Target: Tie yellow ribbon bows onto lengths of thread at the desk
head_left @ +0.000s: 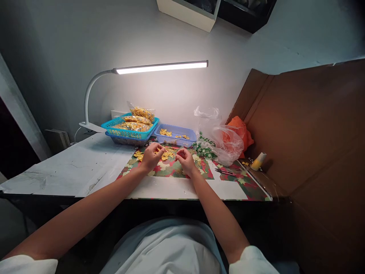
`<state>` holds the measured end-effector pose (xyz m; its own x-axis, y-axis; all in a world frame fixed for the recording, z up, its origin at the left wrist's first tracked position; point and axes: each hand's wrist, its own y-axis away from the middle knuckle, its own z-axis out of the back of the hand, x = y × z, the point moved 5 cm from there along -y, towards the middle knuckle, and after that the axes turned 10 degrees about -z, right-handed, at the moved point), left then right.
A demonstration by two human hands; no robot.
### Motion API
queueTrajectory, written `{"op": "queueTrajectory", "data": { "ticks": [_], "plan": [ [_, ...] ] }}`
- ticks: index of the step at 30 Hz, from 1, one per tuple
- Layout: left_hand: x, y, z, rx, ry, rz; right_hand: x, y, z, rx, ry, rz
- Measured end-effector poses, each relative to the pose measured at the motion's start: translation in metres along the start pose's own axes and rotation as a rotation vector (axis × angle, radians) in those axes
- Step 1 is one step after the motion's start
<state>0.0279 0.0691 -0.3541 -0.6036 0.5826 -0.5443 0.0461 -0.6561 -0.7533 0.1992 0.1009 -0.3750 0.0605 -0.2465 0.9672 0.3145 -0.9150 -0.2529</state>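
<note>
Both hands are raised over the patterned red and green sheet (176,170), a short gap apart. My left hand (151,156) is closed in a pinch, thumb against fingertips; whatever is between them is too small to make out. My right hand (186,161) pinches in the same way, its fingertips turned toward the left hand, and its contents are likewise unclear. Small yellow flower-like pieces (165,156) lie on the sheet behind and between the hands, with thin yellow stem-like strips (171,151) among them. More yellow pieces (138,155) lie left of my left hand.
Behind stand a turquoise basket (125,133) of bagged yellow pieces and a blue-violet basket (174,142) with loose ones. Plastic bags (228,142), a thread cone (258,161) and small snips (226,172) are at right, beside a cardboard wall (308,125). A lamp (162,68) hangs above.
</note>
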Motion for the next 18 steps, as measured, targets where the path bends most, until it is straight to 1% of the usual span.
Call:
{"op": "queueTrajectory", "data": {
  "ticks": [3,6,11,15,18],
  "plan": [
    [-0.017,0.003,0.000,0.026,-0.044,-0.123,0.000,0.002,-0.001,-0.013,0.030,0.024],
    [-0.023,0.007,-0.008,0.074,-0.069,-0.176,-0.001,0.003,-0.002,-0.038,0.065,0.044],
    [-0.017,0.011,-0.016,0.089,-0.118,-0.142,0.001,0.005,-0.003,-0.053,0.153,0.089],
    [-0.015,0.011,-0.016,0.113,-0.151,-0.108,0.002,0.007,-0.005,-0.037,0.179,0.104],
    [-0.014,0.011,-0.015,0.124,-0.172,-0.074,0.002,0.008,-0.005,-0.057,0.204,0.110]
  ]
}}
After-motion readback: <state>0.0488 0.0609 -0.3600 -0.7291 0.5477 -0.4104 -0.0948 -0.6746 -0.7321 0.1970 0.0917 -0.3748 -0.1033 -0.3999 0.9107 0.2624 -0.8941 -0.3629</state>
